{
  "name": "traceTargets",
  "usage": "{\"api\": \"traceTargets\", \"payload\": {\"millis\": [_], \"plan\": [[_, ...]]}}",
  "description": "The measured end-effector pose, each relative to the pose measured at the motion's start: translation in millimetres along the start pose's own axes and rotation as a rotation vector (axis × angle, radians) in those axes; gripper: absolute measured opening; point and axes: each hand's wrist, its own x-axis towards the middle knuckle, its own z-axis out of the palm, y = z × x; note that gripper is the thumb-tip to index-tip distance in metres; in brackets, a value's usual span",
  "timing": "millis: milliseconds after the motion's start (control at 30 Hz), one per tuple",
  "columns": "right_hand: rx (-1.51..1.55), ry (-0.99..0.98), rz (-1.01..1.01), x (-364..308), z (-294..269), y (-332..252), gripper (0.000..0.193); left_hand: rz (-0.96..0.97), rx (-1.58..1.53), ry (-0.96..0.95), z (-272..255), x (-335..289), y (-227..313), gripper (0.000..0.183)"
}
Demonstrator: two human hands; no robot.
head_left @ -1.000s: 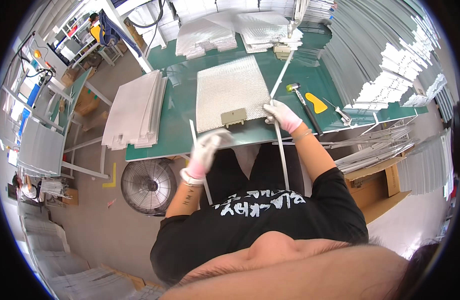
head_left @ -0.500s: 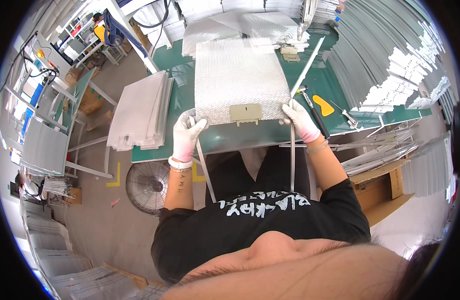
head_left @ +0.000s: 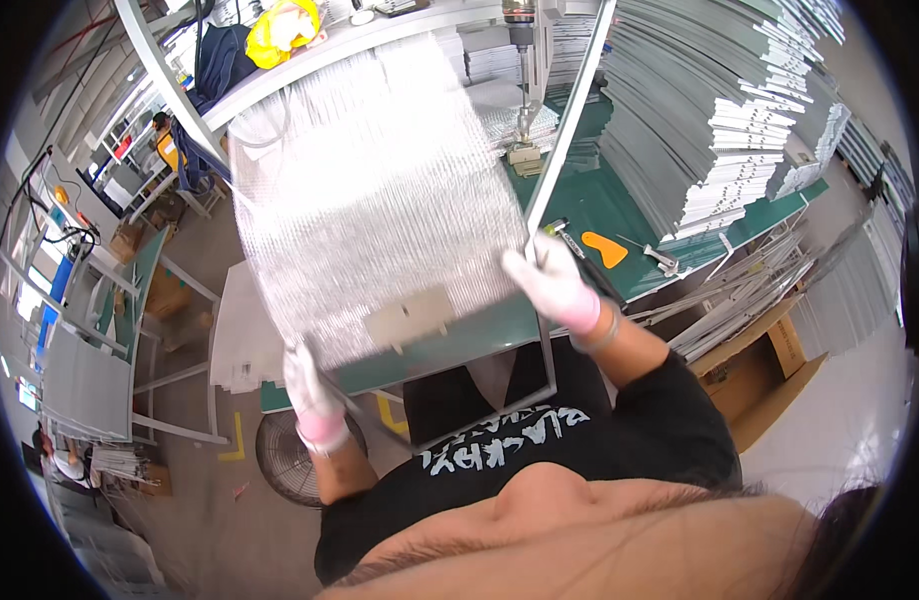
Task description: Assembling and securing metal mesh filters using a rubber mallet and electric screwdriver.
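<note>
Between my gloved hands is a silver mesh panel [head_left: 380,210], tilted with its left side nearer me. A beige plastic piece [head_left: 410,317] sits at its near edge. My left hand [head_left: 312,388], in a white glove with a pink cuff, is closed on the panel's near left corner, its fingers partly hidden. My right hand [head_left: 555,282] pinches the right edge where a thin metal frame [head_left: 525,403] meets the panel. That frame loops toward my torso, and a long pale strip [head_left: 572,110] of it rises beyond my right hand.
On the green table [head_left: 620,190] lie a yellow scraper [head_left: 605,249], a hammer-like tool [head_left: 590,268] and a metal hand tool [head_left: 662,260]. Stacked grey panels [head_left: 700,110] fill the right side. A drill [head_left: 521,60] stands behind. A floor fan [head_left: 290,455] is at lower left.
The panel has been lifted and tilted, swinging left with the frame. My left hand has moved left and nearer me; my right hand has shifted slightly left. The view has shifted too.
</note>
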Motion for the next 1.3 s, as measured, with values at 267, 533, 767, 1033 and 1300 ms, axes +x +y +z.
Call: {"api": "traceTargets", "payload": {"millis": [267, 533, 767, 1033, 1300], "plan": [[-0.016, 0.129, -0.196, 96, -15, -8, 0.014, -0.061, -0.534, 0.228, 74, 138, 4, 0.011], [-0.229, 0.219, -0.164, 89, -27, 33, 0.022, -0.045, -0.482, 0.168, 86, 120, -39, 0.01], [-0.308, 0.08, -0.034, 26, -43, 139, 0.035, -0.333, -0.466, -0.022, 115, 26, -118, 0.037], [0.185, 0.15, -0.037, 91, -26, 12, 0.003, -0.135, -0.452, -0.046, 67, 127, -49, 0.019], [0.044, 0.158, -0.183, 70, -33, 74, 0.03, -0.206, -0.545, 0.06, 91, 88, -63, 0.031]]}}
